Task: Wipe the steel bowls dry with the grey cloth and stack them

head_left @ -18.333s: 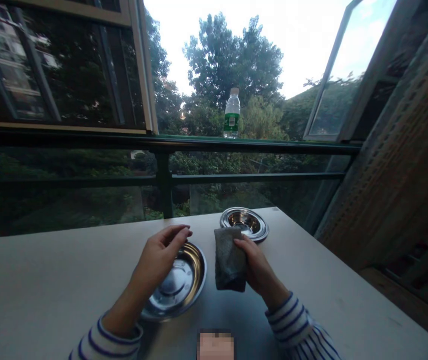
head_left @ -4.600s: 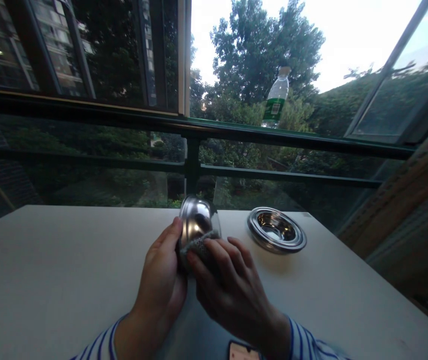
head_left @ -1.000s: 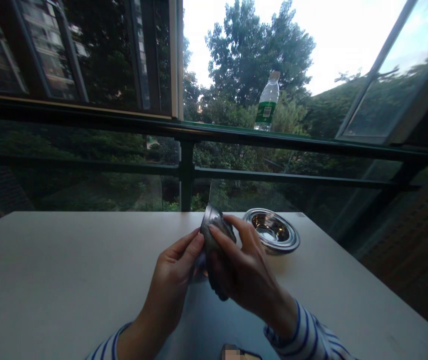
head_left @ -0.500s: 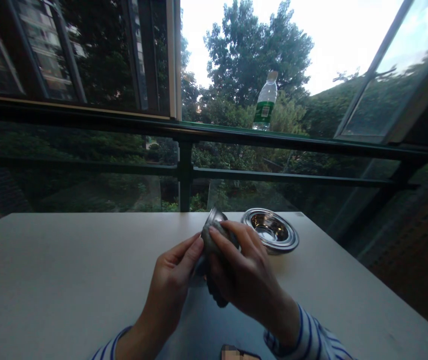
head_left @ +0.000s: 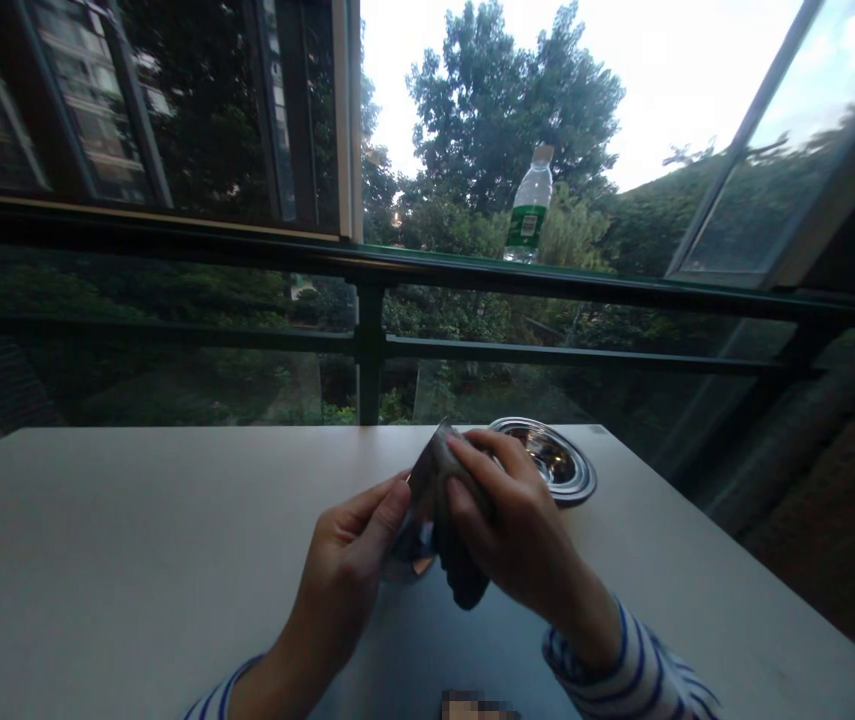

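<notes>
Between my hands a shiny metal bowl [head_left: 416, 528] is held tilted on its side above the table. My left hand [head_left: 346, 560] pinches its left rim between thumb and fingers. A dark grey cloth [head_left: 460, 558] is bunched in my right hand [head_left: 523, 528], whose fingers press it against the bowl's right part near the upper rim. The loose end of the cloth hangs down below my right fingers. Cloth and fingers hide much of the bowl's right side.
Shiny metal bowls [head_left: 575, 480], apparently nested, stand at the table's far right, just behind my right hand. The white table [head_left: 134, 560] ends at a dark railing [head_left: 592, 288]. A plastic bottle [head_left: 527, 218] with a green label stands upright beyond it. A pixelated object [head_left: 478, 708] lies at the near edge.
My right hand and the cloth have moved slightly right across the bowl, uncovering more of its shiny surface. The bowl has turned a little; my left hand keeps its grip.
</notes>
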